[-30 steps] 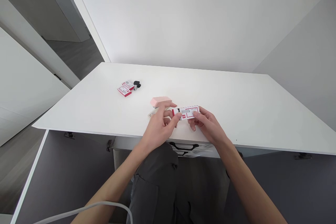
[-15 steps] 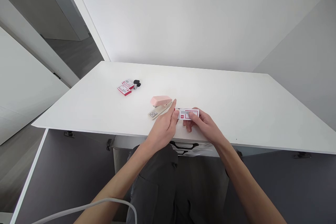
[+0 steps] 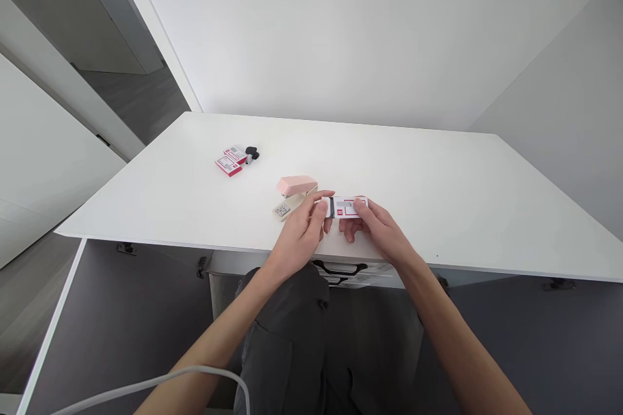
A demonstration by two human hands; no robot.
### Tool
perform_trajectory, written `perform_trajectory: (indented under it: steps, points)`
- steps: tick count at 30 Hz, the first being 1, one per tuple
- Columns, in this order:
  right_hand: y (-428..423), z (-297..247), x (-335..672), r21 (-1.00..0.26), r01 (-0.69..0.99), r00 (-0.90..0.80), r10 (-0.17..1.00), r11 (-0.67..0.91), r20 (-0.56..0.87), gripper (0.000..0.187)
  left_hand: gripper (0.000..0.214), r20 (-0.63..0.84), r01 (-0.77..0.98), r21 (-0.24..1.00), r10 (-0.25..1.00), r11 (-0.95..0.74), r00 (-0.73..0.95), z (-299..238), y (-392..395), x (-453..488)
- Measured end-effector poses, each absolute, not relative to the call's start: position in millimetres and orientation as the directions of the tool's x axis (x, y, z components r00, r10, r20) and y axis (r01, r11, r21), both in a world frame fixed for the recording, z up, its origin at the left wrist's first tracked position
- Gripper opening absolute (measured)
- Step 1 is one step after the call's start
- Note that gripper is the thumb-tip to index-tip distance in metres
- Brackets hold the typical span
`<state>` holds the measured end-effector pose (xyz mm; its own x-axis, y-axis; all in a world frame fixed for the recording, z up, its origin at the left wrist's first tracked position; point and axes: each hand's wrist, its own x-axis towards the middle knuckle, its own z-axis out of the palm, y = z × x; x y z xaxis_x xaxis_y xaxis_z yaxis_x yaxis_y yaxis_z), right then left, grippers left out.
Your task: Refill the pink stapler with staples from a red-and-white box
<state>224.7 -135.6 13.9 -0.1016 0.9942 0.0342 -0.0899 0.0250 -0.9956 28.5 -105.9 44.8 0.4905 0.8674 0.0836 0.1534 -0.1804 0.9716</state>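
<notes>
Between my hands is a small white and red staple box (image 3: pixel 348 211), held above the desk near its front edge. My right hand (image 3: pixel 382 227) grips its right part, thumb on top and fingers curled beneath. At its left end, my left hand (image 3: pixel 302 225) pinches it between thumb and fingers. A dark strip of the inside shows beside my left thumb, where the box is partly slid apart. Just beyond my left hand stands a pink and cream stapler (image 3: pixel 296 186), its upper arm raised off its base; my hand hides part of that base.
On the left of the white desk (image 3: pixel 428 188) lie two more red and white boxes (image 3: pixel 228 165), close together. A small black and metal object (image 3: pixel 251 154) lies beside them. Black drawer handles (image 3: pixel 341 268) show below the desk edge. A white cable (image 3: pixel 195 369) crosses my left forearm.
My left fingers have closed from stretched out to a pinch on the box's end. The box has slid further apart, and more of its dark inside shows.
</notes>
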Motion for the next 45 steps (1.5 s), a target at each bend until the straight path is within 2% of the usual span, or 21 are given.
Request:
perform_trajectory:
  steps: [4, 9, 13, 22, 32, 38, 41, 45]
  points:
    - [-133.1, 13.6, 225.2, -0.987, -0.163, -0.146, 0.989, -0.008, 0.016, 0.058, 0.047, 0.118, 0.108, 0.976, 0.870, -0.191, 0.478, 54.1, -108.5, 40.5]
    - [-130.5, 12.8, 227.0, -0.994, -0.103, -0.215, 0.976, -0.040, -0.017, 0.074, 0.046, 0.114, 0.086, 0.983, 0.908, -0.162, 0.404, 65.5, -106.8, 55.3]
    - [-130.2, 11.7, 227.0, -0.999, -0.045, -0.220, 0.975, -0.026, -0.015, 0.079, 0.044, 0.109, 0.102, 0.982, 0.916, -0.160, 0.386, 72.3, -106.3, 57.0]
    - [-131.9, 11.7, 226.4, -0.989, -0.150, -0.111, 0.994, -0.010, 0.007, 0.059, 0.038, 0.116, 0.130, 0.975, 0.910, -0.181, 0.397, 60.3, -105.0, 49.2]
    - [-133.3, 13.9, 227.4, -0.983, -0.185, -0.102, 0.995, -0.005, 0.015, 0.055, 0.041, 0.139, 0.232, 0.939, 0.898, -0.253, 0.418, 49.1, -100.4, 43.9]
    - [-134.2, 13.0, 225.5, -0.993, -0.117, -0.100, 0.995, 0.009, 0.020, 0.057, 0.057, 0.093, 0.422, 0.850, 0.879, -0.315, 0.468, 47.9, -106.6, 44.8]
    - [-136.2, 14.2, 225.1, -0.999, -0.049, -0.096, 0.995, -0.011, -0.007, 0.060, 0.062, 0.055, 0.428, 0.845, 0.849, -0.320, 0.526, 47.0, -112.2, 47.9]
    - [-138.4, 17.1, 224.4, -0.999, -0.017, -0.088, 0.996, -0.034, -0.033, 0.063, 0.056, 0.073, 0.431, 0.830, 0.834, -0.356, 0.548, 46.5, -113.5, 47.6]
